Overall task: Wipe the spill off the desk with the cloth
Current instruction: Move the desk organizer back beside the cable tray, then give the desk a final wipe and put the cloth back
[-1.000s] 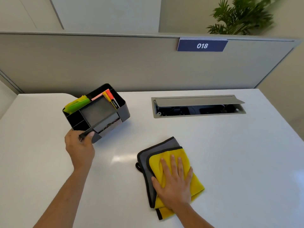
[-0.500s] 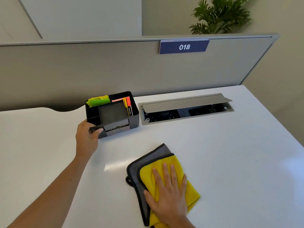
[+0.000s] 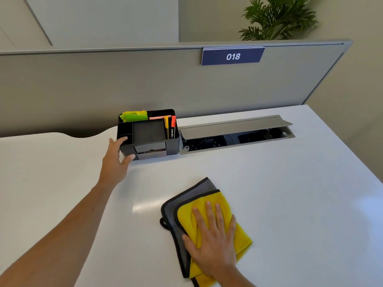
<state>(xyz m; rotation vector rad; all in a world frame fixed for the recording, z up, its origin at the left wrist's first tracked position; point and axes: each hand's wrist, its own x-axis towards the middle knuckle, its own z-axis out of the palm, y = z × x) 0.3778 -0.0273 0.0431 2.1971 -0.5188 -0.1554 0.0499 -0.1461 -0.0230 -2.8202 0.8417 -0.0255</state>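
A folded microfibre cloth (image 3: 209, 220), yellow on the upper face and grey on the turned-back underside with a black bound edge, is seen lying flat on the white worktop (image 3: 290, 193) in the lower centre of the frame. It is pinned by the right hand (image 3: 211, 239), which is laid palm down with the fingers spread and extended, pressing rather than gripping. The cloth is judged to be light, soft and limp, with a plush pile that would drag a little on the glossy surface; it is best controlled by a flat palm over its middle, or pinched at the bound edge or the small black loop at its left corner if it must be lifted. Its long axis is seen running from the upper left to the lower right of the frame, the grey folded corner pointing toward the upper left. No liquid can be made out on the worktop; only a bright reflection is seen left of the cloth. The left hand (image 3: 116, 160) is held open against the near left corner of a black desk organiser (image 3: 148, 134), fingers touching its wall without closing, beside an open cable tray (image 3: 236, 133).
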